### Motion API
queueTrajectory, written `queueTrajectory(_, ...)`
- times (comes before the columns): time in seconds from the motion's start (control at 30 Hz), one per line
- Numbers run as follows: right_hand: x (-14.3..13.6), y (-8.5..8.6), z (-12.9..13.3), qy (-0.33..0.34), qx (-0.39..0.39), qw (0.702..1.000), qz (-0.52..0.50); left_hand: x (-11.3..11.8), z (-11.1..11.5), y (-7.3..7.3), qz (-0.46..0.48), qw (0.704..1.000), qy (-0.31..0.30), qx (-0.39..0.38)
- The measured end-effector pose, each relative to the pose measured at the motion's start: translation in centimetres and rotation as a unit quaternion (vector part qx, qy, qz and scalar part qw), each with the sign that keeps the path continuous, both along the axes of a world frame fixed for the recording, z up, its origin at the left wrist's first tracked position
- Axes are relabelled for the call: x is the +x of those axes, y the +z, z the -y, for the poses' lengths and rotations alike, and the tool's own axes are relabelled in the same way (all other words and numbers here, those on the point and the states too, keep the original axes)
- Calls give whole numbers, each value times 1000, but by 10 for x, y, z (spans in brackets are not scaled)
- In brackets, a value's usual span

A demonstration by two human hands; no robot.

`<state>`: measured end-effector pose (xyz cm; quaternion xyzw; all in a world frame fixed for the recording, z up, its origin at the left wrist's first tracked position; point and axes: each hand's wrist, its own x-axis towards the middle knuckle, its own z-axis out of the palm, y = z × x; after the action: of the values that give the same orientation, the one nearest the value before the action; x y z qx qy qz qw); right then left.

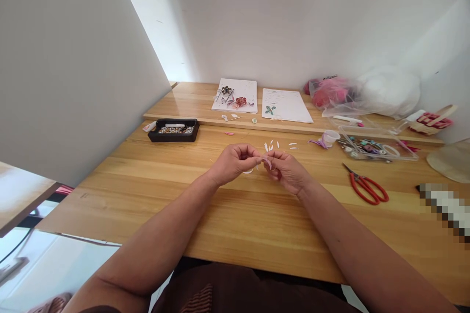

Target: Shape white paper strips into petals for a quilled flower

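My left hand and my right hand meet fingertip to fingertip above the middle of the wooden table. Between them is a small, thin, curved pale piece, pinched by the fingers of both hands. Thumb and index finger are pressed together on each hand. Just beyond the fingers lie several slim white petal-shaped pieces. Another white curved piece rests on the wood under my left hand. The exact shape of the held piece is partly hidden by the fingertips.
Red-handled pliers lie right of my right hand, below a clear bead box and a white cup. A black bead tray sits at left. Papers, a plastic bag and a basket stand on the back ledge.
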<state>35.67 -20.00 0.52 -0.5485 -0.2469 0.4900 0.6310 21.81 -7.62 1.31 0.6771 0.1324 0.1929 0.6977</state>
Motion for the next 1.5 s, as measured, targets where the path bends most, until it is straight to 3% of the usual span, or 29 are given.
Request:
queueTrajectory(0.33, -15, -2, -2, -4, -14, 997, -72, 10, -2, -8, 45, 987, 152, 28)
queueTrajectory(0.4, -20, -2, -3, -10, -22, 999, -44, 12, -2, -11, 42, 980, 182, 74)
queueTrajectory(0.5, -26, -1, -2, -21, -33, 998, 45, 11, -3, -15, 39, 954, 212, 206)
queueTrajectory(0.6, -27, 2, 0, -39, 0, 986, 161, 7, -6, -15, 38, 923, 188, 332)
queueTrajectory(0.7, -19, 7, 2, -51, 50, 967, 244, 3, -7, -11, 26, 923, 115, 367)
queueTrajectory(0.83, -4, 13, 5, -45, 53, 966, 248, 0, -5, -8, 9, 954, 25, 298)
queueTrajectory(1.03, 5, 12, 5, 2, 16, 996, 87, 0, 0, -6, 6, 994, -58, 95)
queueTrajectory(1.2, 0, 6, 2, 12, 18, 999, -28, 1, -2, -2, 27, 999, -29, -12)
queueTrajectory(1.37, -9, 1, 0, 9, 15, 996, -92, 4, -2, -2, 43, 998, 21, -44)
queueTrajectory(1.5, -12, 1, 0, 10, 18, 992, -124, 6, -2, -6, 46, 996, 17, -81)
